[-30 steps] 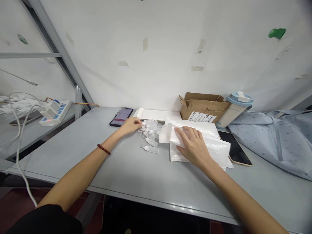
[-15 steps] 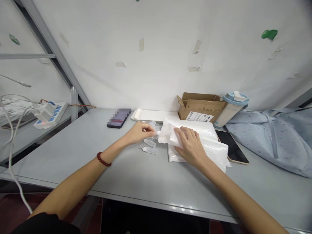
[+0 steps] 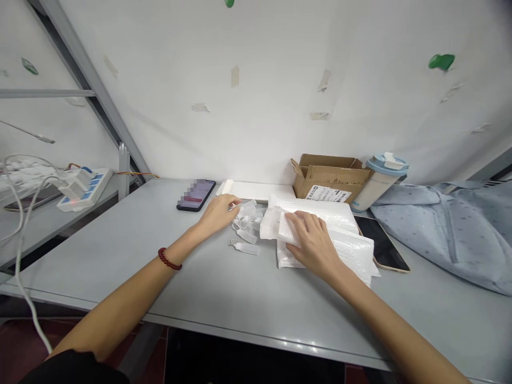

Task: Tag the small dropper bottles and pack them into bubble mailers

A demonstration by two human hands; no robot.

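My left hand (image 3: 219, 214) is at the left edge of a small pile of translucent plastic dropper bottles (image 3: 247, 236), its thumb and fingers curved and slightly apart, with nothing visible between them. One bottle (image 3: 245, 248) lies separately at the near side of the pile. My right hand (image 3: 311, 240) is closed on a white bubble mailer (image 3: 352, 250), thumb below and fingers over its top. The mailer's mouth (image 3: 270, 223) faces left toward the bottles and gapes a little; its inside cannot be seen. More white bubble mailers (image 3: 332, 209) lie beneath and behind it.
Behind stand an open cardboard box (image 3: 328, 178) and a blue-lidded tumbler (image 3: 378, 181). A phone (image 3: 196, 195) and a white strip-like package (image 3: 260, 191) lie at the back. A tablet-like device (image 3: 382, 245) and a blue cloth bag (image 3: 444, 229) are on the right; a power strip (image 3: 88, 189) is far left.
My left hand has drawn back from the mailer's mouth to the left, and its pinch has loosened. A whitish piece at its fingertips no longer shows there. My right hand stays on the mailer.
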